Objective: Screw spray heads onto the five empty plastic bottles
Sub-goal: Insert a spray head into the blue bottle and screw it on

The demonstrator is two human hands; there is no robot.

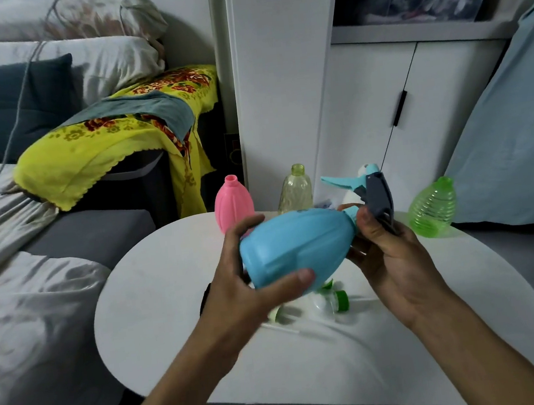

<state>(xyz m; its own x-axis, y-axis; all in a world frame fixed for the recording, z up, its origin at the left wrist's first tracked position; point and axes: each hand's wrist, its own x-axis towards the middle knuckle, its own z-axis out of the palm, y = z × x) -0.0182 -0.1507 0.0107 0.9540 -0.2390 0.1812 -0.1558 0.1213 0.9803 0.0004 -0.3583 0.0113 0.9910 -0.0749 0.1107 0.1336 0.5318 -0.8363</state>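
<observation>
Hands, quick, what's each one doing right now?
Left hand: closed around the blue bottle, held on its side above the table.
Right hand: closed on the grey and blue spray head at the bottle's neck.

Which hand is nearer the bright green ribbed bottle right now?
Right. The right hand, gripping the spray head, sits just beside the green ribbed bottle; the left hand holds the blue bottle farther away.
</observation>
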